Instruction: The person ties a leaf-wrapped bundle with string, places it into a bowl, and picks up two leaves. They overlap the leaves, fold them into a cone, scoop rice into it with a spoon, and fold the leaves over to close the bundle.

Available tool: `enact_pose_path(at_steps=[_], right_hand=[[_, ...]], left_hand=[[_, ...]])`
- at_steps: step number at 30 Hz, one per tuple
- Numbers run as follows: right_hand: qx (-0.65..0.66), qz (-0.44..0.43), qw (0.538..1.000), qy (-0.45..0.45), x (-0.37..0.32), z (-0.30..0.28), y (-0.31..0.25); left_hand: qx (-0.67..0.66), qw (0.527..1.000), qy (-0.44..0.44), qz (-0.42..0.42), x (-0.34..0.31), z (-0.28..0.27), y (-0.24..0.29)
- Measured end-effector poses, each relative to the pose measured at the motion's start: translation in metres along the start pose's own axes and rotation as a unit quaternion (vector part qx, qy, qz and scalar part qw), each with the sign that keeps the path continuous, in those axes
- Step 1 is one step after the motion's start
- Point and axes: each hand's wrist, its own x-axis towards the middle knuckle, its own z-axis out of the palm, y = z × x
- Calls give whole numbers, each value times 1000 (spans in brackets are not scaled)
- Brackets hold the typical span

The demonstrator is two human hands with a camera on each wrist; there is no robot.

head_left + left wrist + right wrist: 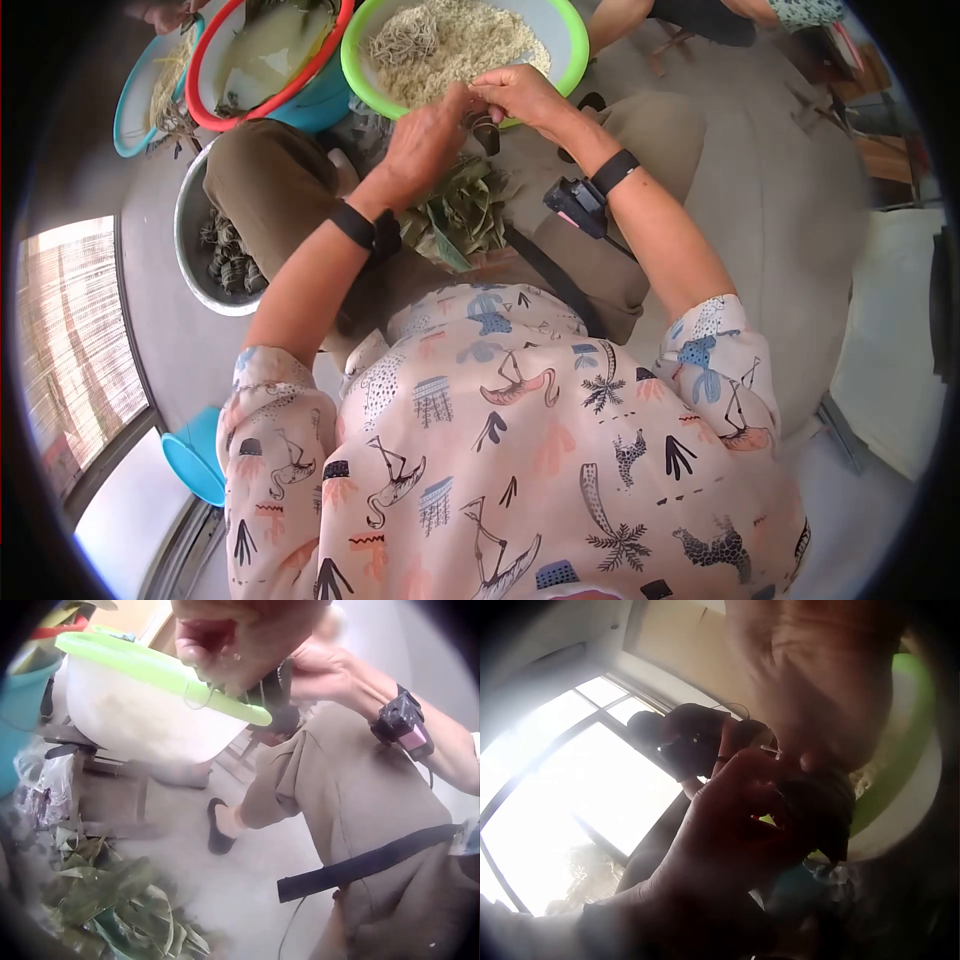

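Both hands meet over the near rim of the green-rimmed bowl [352,62]. Between them is a dark leaf-wrapped rice dumpling [487,135], its tip pointing down. My left hand [432,140] holds the dumpling from its left side, fingers bent. On the other side, my right hand [525,97] has its thumb and forefinger pinched together at the string. A thin loop of string [196,696] hangs by the fingers in the left wrist view. Pale strands cross the dumpling there. In the right wrist view the dumpling [826,817] is in shadow, partly covered by fingers.
Rice [480,50] and a bundle of strings [405,42] lie in the bowl. Loose leaves [460,215] are between the knees. A metal basin [190,255] holds several tied dumplings [232,265]. A red-rimmed tub [197,100] stands left; another person [697,739] is nearby.
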Motion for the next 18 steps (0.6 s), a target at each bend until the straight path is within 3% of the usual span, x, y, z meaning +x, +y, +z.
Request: enact_pose_path(at_steps=[6,9,10,13,18], right_hand=[[-69,8,998,-4,2,6,-4],[-75,-19,997,5,0,7,-7],[-74,-37,996,17,-2,9,-10],[-97,-35,994,26,-1,11,-13],[-83,-63,994,15,5,6,-9]], left_hand=[[58,997,-51,-5,6,-20,-31],[-91,977,-190,-27,19,-41,-32],[-86,978,-187,-26,22,-50,-26],[-198,944,-222,-141,29,-59,-20],[-357,898,-198,-167,35,-54,-21]])
